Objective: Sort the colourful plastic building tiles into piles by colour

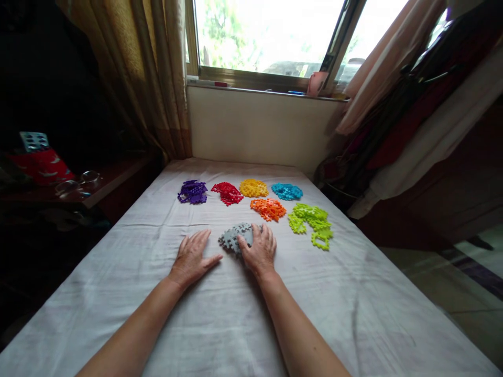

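A pile of grey toothed pieces lies on the white cloth. My right hand rests on the pile's right side, its fingers spread and the thumb on the pieces. To the left of the pile, my left hand is over the cloth with fingers apart and nothing in it. Beyond the hands are piles of purple, red, yellow and blue pieces. Orange pieces sit nearer, and green pieces spread at the right.
On the left, a dark side table holds glasses and a red container. A curtain hangs beside the window. Clothes hang at the right, and a pink cup stands on the sill.
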Tool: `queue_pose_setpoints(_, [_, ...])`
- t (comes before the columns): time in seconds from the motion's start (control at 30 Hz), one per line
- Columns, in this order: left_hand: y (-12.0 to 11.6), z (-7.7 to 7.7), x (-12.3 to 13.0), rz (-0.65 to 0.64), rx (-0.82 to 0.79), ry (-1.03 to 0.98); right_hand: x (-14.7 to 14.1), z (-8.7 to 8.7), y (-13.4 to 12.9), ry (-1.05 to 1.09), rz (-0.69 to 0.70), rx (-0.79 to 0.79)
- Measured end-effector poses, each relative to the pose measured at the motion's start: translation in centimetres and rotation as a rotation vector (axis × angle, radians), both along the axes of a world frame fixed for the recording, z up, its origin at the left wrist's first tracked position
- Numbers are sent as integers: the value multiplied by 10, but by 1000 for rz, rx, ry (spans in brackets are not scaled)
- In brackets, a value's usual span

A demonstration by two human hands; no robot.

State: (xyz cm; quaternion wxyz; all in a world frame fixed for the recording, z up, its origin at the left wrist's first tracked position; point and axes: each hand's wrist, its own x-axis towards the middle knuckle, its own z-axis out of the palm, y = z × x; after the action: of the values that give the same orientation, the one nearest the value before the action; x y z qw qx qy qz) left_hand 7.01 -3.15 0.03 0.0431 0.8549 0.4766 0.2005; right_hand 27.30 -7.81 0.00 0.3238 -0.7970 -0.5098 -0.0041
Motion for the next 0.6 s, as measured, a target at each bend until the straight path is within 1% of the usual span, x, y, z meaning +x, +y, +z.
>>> queue_pose_setpoints(0.07, [0,-3,-1,-2,-5,8,-11,2,13,-16,23,-15])
queue_pose_setpoints(0.13, [0,-3,2,16,-14,9,-19,4,29,-4,42,-38])
queue_pose_setpoints(0.27, [3,0,8,112,-12,-16,-30,11,63,28,48,-60])
queue_pose_setpoints(0.4, [8,-1,6,159,-4,-86,-40,17,89,52,88,-40])
queue_pose_setpoints(0.5, [13,-4,3,170,-4,-162,-44,17,96,60,133,-21])
queue_pose_setpoints(0.6, [22,-4,-9,169,26,-248,-33,13,88,-2,195,50])
